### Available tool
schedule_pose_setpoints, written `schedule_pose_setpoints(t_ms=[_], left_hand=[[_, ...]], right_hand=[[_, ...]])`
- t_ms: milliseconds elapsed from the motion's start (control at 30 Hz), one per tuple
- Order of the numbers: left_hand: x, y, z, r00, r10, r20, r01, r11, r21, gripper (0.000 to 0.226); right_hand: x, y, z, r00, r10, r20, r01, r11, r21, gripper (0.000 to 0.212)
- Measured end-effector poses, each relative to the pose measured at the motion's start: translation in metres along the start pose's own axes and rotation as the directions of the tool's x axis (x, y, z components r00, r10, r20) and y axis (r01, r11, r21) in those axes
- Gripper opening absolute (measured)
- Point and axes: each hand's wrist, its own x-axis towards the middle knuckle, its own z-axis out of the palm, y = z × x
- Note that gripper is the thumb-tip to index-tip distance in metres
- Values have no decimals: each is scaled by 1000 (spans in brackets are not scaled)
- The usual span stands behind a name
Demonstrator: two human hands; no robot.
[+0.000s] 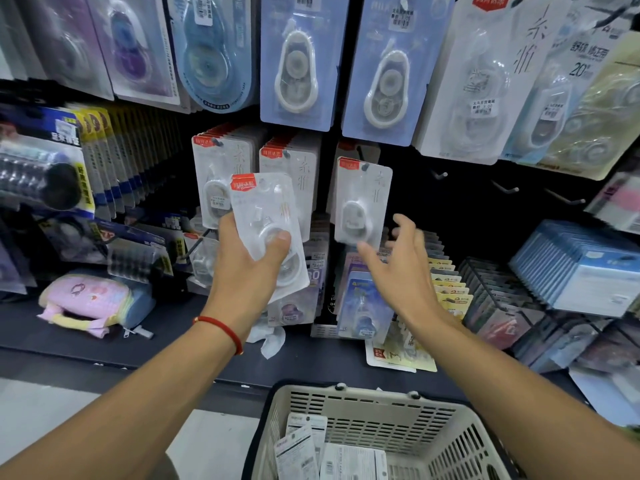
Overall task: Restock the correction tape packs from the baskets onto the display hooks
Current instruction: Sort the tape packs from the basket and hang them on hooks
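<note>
Left hand (256, 261) gripping a correction tape pack (268, 230) at frame centre, before the display hooks (440, 174). Right hand (401, 268) spread wide, empty, below a hung pack (362, 202). More packs in basket (467, 441), bottom centre.

A pink pouch (85, 299) lies on the dark shelf (145, 344) at left.

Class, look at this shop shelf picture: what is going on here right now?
A person is restocking a stationery display. Their left hand grips a clear-fronted white correction tape pack with a red label, held up in front of the hooks. Their right hand is open, reaching toward a matching pack hanging on a hook. Below, a beige plastic basket holds more packs lying face down.
</note>
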Motion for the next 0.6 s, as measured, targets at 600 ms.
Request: schedule_pose_setpoints(t_ms=[600], left_hand=[[4, -12, -2, 995, 93, 28, -95, 994, 60, 44]], right_hand=[[101, 5, 52, 893, -393, 219, 441, 668, -599, 77]])
